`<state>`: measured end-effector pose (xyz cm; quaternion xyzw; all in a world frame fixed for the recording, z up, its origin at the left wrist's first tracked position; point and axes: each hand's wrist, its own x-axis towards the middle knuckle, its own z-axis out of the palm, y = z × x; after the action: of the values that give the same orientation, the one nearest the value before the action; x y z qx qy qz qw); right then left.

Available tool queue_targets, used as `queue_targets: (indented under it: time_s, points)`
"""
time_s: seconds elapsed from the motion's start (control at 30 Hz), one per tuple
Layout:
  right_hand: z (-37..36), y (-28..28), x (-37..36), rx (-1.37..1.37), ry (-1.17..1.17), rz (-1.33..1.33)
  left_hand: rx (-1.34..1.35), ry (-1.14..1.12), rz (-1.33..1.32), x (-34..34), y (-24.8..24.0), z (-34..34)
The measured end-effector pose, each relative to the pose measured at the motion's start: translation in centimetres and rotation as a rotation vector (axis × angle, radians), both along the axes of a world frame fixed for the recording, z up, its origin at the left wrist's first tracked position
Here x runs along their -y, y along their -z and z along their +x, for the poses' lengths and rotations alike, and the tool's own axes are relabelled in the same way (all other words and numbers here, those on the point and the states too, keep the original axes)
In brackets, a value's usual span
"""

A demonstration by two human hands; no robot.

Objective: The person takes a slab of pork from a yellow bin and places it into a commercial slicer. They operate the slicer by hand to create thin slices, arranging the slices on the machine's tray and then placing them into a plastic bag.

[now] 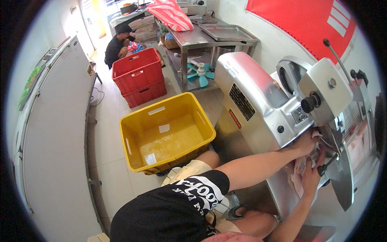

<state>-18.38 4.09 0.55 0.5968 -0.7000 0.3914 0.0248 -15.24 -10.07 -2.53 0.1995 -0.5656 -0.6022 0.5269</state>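
Observation:
A large silver meat slicer (258, 92) stands at my right. My left hand (305, 144) reaches in under its blade housing, beside the metal plate; its fingertips are mostly hidden. Just below, my right hand (311, 174) has its fingers curled round thin, pale pink meat slices (298, 177) that hang between the two hands. A black knob on a rod sits close to the right fingers. Beyond the plate, pinkish meat (359, 143) shows on the slicer's carriage.
An open yellow crate (167, 157) with paper scraps inside stands left of my knees. Behind it are stacked red crates (137, 66) and a crouching person (117, 47). A steel table (193, 38) with trays and a striped bag, a teal fan (200, 75) beneath, lies beyond. A white cabinet (56, 133) runs along the left.

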Motion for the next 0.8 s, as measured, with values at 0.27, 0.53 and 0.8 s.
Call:
queue_targets:
  time_s: [0.27, 0.53, 0.8]
  points:
    - [-1.8, 1.8, -0.2, -0.088, 0.088, 0.106, 0.048, -0.033, -0.139, -0.3, -0.5, 1.1]
    - [1.6, 2.3, 0.6, -0.384, 0.044, 0.083, 0.178, 0.1, 0.087, 1.7, 0.3, 1.5]
    - [0.7, -0.1, -2.1, -0.434, 0.304, 0.134, -0.369, 0.514, 0.579, 2.3, 1.8, 0.5]
